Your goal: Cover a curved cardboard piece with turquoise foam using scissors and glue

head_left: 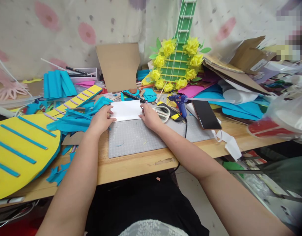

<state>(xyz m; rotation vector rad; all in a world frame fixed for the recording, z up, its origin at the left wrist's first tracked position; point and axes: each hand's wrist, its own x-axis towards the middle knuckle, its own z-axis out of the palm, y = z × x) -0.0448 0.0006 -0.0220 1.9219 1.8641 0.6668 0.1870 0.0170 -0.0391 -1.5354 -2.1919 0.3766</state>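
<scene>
A white sheet of paper [126, 110], apparently folded, spans the gap between my two hands over the grey cutting mat [136, 139]. At its left end, my left hand [101, 118] grips the edge between thumb and curled fingers. My right hand [150, 114] pinches the opposite end in the same way. White-handled scissors [163, 112] lie just right of my right hand, with a black-and-yellow utility knife [174, 114] beside them. A dark pen [131, 95] lies behind the paper. Crumpled blue paper strips [69, 120] lie close to my left hand.
A yellow cardboard guitar [30, 144] fills the table's left. Behind stand a green guitar [175, 65] with yellow paper flowers and a cardboard piece [118, 67]. A blue glue gun [179, 102], a phone [206, 114] and a bagged cup [276, 126] are on the right.
</scene>
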